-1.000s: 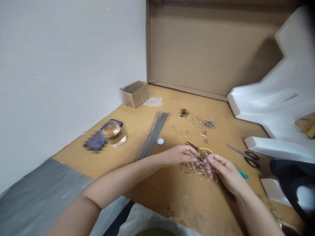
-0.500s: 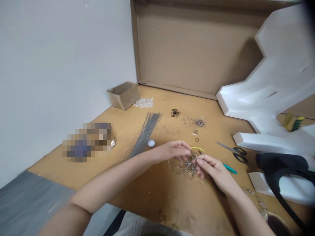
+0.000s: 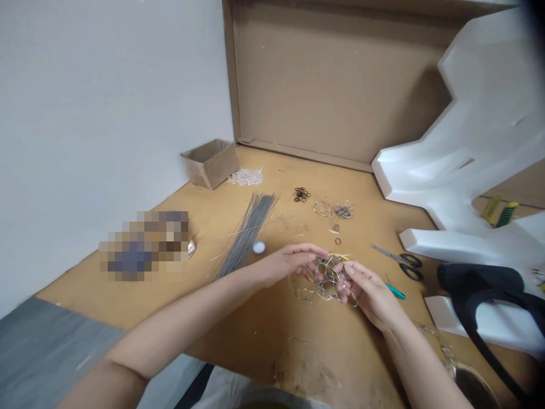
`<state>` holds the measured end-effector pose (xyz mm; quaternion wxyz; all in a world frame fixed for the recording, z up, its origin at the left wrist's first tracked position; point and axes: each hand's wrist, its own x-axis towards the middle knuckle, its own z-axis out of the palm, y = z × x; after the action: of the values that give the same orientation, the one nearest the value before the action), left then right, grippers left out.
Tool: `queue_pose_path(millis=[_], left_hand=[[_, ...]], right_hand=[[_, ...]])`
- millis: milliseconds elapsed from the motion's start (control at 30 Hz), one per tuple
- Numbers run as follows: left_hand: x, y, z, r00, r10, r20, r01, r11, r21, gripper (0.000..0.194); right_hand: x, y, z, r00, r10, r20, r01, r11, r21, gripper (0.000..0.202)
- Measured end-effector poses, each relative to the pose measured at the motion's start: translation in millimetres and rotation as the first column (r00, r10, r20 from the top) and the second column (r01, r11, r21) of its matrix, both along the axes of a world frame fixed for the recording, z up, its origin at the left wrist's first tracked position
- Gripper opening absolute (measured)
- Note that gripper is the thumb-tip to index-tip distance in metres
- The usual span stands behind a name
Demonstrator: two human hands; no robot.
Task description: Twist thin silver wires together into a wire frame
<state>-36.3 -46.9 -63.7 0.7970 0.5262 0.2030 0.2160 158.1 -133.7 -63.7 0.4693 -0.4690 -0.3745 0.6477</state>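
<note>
Between my two hands is a loose, airy tangle of bent silvery wire (image 3: 330, 279). My left hand (image 3: 296, 261) has its fingers curled around the tangle's left and far side. With thumb and fingers, my right hand (image 3: 361, 287) grips the right side of it. Part of the wire hangs low on the left, over the tabletop; whether it touches the surface I cannot tell. Just behind the hands lies a yellow-handled tool (image 3: 340, 257), mostly hidden. A teal handle (image 3: 395, 291) shows beside my right hand.
Straight grey wires (image 3: 247, 236) lie bundled left of a small white lid-like disc (image 3: 258, 247). Farther back are black rings (image 3: 301, 195), another wire tangle (image 3: 343, 211), clear beads (image 3: 247, 176) and a cardboard box (image 3: 210, 165). Scissors (image 3: 406, 264) and white foam (image 3: 426, 176) stand right.
The wire tangle has been raised and turned between my hands, showing more of its loops. My right hand has opened its grip outward slightly, and the whole view has shifted a little.
</note>
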Motion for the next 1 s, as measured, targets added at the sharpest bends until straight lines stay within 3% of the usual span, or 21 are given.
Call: queue_pose_path(millis=[300,500,700,900,1000], left_hand=[[-3,-2,-5.6,0.991,-0.104,0.084,0.092,0.987,0.130,0.043],[2,-4,-6.5,0.997,0.073,-0.021,-0.068,0.977,0.200,0.027],[1,-5,-10.8,0.984,0.135,-0.116,-0.109,0.972,0.210,0.035],[1,-6,-14.1,0.983,0.127,-0.133,-0.118,0.990,0.073,0.034],[1,-4,-16.6,0.988,0.109,-0.105,-0.112,0.994,-0.020,0.030]], right_hand=[[0,0,1.3,0.996,0.032,-0.084,-0.032,0.999,0.003,0.028],[-1,-1,3.8,0.991,0.077,-0.113,-0.082,0.996,-0.039,0.040],[-3,-1,1.3,0.986,0.067,-0.151,-0.068,0.998,-0.002,0.030],[-8,-5,-2.0,0.996,0.083,0.025,-0.086,0.986,0.146,0.038],[-11,-3,-0.2,0.973,-0.029,0.229,-0.045,0.950,0.310,0.047]])
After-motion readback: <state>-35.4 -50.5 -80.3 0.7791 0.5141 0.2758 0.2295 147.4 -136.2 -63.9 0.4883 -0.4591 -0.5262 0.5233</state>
